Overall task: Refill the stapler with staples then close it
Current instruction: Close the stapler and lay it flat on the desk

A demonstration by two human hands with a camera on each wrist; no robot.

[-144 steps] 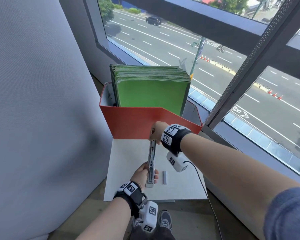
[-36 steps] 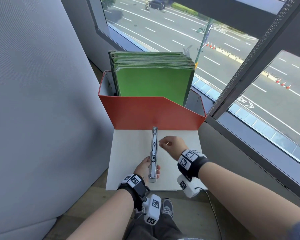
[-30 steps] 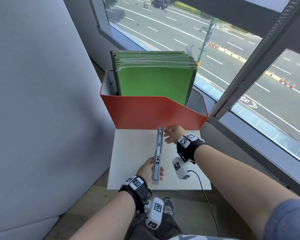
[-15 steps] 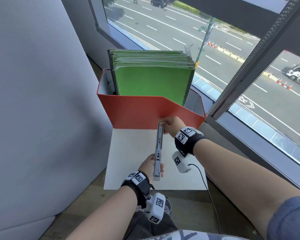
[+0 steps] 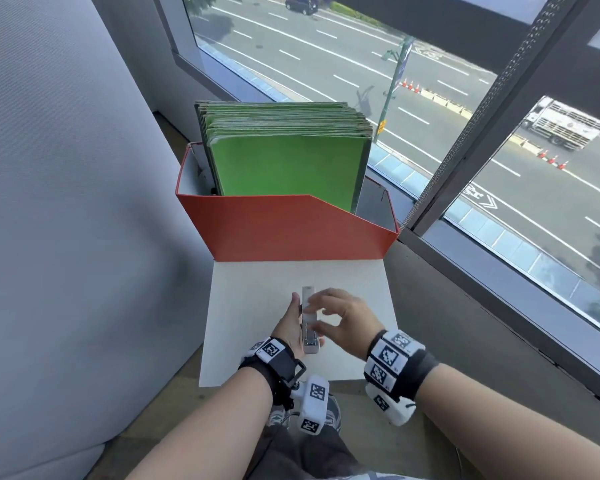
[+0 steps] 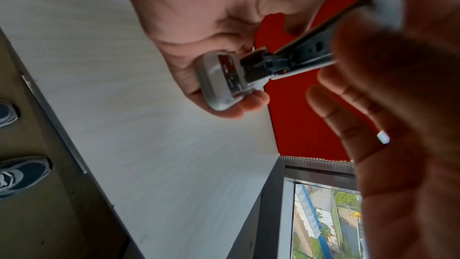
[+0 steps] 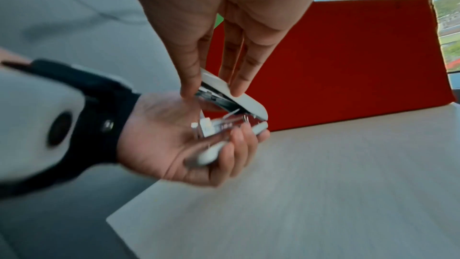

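Observation:
The white stapler point(image 5: 308, 299) is held just above the white tabletop point(image 5: 257, 292). My left hand point(image 5: 293, 325) lies palm up under it, fingers curled round the base point(image 7: 211, 153). My right hand point(image 5: 321, 317) pinches the top cover point(image 7: 239, 99) between thumb and fingers from above. The cover stands at a narrow angle over the base. Blurred metal of the magazine point(image 7: 224, 123) shows in the gap. In the left wrist view the hinge end point(image 6: 224, 80) sits in my left fingers. No loose staple strip is visible on the table.
A red file box point(image 5: 284, 230) with several green folders point(image 5: 284, 168) stands at the table's far edge. A grey padded wall point(image 5: 66, 202) rises on the left, and the window frame point(image 5: 465, 150) on the right. My shoes point(image 6: 15, 174) are on the floor below.
The stapler's top arm lay fully swung out toward the red box. My right hand has folded it back down over the base, and both hands have come nearer to me.

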